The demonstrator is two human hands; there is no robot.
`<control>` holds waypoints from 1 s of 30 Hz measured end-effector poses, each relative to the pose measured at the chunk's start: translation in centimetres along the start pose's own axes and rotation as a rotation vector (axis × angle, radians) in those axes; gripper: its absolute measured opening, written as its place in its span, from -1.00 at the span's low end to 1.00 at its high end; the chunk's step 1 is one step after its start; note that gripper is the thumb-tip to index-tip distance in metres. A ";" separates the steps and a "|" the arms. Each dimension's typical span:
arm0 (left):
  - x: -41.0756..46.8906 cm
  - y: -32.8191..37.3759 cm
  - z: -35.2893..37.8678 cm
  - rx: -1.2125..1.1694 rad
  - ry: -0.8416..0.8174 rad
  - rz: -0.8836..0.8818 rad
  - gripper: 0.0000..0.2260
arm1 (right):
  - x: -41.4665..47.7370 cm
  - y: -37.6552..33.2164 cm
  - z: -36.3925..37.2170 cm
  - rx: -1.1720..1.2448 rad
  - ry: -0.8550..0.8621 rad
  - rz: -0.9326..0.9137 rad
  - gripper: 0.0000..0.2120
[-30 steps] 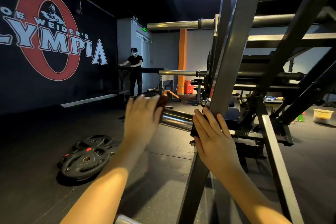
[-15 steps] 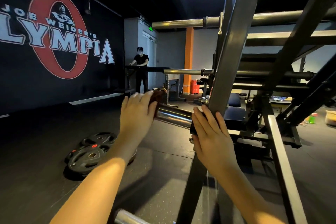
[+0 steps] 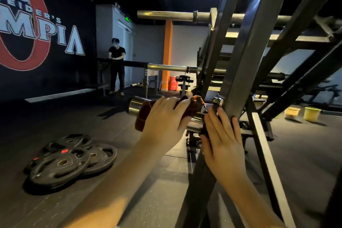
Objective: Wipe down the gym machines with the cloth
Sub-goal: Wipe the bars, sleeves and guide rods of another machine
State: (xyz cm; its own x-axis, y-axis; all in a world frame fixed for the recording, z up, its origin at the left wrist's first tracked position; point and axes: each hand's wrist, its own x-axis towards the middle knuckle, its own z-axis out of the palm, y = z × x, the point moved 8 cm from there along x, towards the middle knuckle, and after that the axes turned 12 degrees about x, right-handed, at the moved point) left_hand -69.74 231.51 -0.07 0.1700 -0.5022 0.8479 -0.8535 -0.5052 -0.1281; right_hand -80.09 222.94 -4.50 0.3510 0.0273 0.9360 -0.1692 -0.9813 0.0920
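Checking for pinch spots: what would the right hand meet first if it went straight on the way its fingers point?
The slanted frame post: the right hand points up and forward, and its fingertips seem to touch it, just below the bolt where the chrome bar joins. Depth is hard to judge.

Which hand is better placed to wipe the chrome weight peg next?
Left. The left hand grips the brown cloth around the chrome weight peg; the right hand holds no cloth, fingers flat against the frame.

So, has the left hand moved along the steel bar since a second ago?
Yes. The left hand slid the cloth along the bar toward the machine frame; the bar's free end, covered before, now shows.
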 end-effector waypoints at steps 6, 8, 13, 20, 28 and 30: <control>1.4 0.1 1.0 -0.070 -0.109 0.183 -0.60 | -0.1 0.2 0.3 -0.043 0.019 0.038 -0.57; 1.6 0.1 0.6 -0.100 -0.091 0.238 -0.61 | -0.2 0.1 0.1 -0.047 0.023 0.061 -0.57; 2.5 0.1 0.3 -0.114 -0.175 0.316 -0.60 | -0.2 -0.6 -0.2 -0.065 -0.003 0.136 -0.56; 2.1 -4.5 -1.3 -0.155 -0.144 0.278 -0.62 | -0.5 -1.7 -0.2 -0.134 -0.044 0.302 -0.55; 2.0 -8.1 -1.7 -0.246 -0.164 0.277 -0.64 | 0.3 -3.2 0.0 -0.222 -0.109 0.440 -0.58; 2.1 -8.1 -1.5 -0.290 -0.180 0.293 -0.66 | 0.2 -3.4 -0.1 -0.227 -0.117 0.460 -0.58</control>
State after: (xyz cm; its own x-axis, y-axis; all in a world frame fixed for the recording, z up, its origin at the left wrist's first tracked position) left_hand -63.15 235.59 3.54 -0.0384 -0.7218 0.6911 -0.9769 -0.1185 -0.1781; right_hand -79.53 226.34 -4.60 0.2916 -0.4307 0.8541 -0.5208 -0.8204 -0.2359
